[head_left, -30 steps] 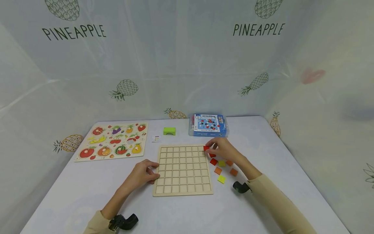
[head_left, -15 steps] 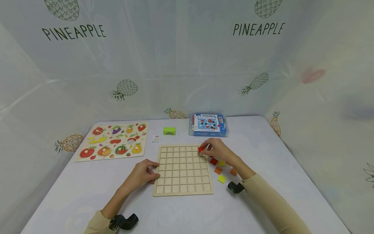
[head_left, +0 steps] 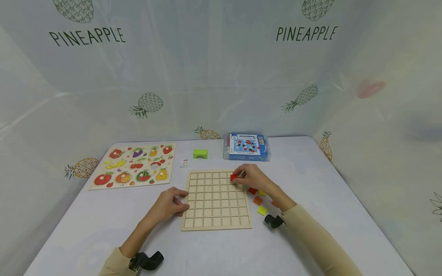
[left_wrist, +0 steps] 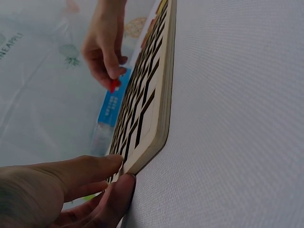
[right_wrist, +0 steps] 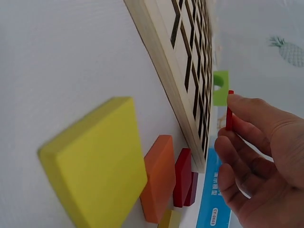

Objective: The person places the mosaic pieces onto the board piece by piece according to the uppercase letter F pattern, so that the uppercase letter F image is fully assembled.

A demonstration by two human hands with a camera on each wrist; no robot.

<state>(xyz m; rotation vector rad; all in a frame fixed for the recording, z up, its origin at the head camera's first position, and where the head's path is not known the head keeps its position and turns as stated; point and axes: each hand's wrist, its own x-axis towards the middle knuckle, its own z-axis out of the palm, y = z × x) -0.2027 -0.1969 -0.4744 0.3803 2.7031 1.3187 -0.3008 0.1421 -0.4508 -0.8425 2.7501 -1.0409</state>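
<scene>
My right hand (head_left: 253, 177) pinches a small red square tile (head_left: 233, 178) between thumb and fingers, over the far right part of a wooden grid board (head_left: 215, 201). In the right wrist view the red tile (right_wrist: 230, 111) stands on edge in the grip, above the board's surface. My left hand (head_left: 169, 203) holds the board's left edge, and in the left wrist view its fingertips (left_wrist: 124, 183) touch the rim. Beside the board's right edge lie loose tiles: a red one (head_left: 252, 190), an orange one (head_left: 257, 200) and a yellow one (head_left: 262, 210), with others partly hidden by my right arm.
A fruit puzzle board (head_left: 134, 166) lies at the back left. A green arch block (head_left: 200, 153) and a small printed card (head_left: 185, 163) sit behind the grid board. A blue boxed set (head_left: 246, 147) stands at the back, near the patterned curtain.
My right hand has carried the red tile leftward from the board's far right corner to over its far row of squares. The left hand and the board have stayed put.
</scene>
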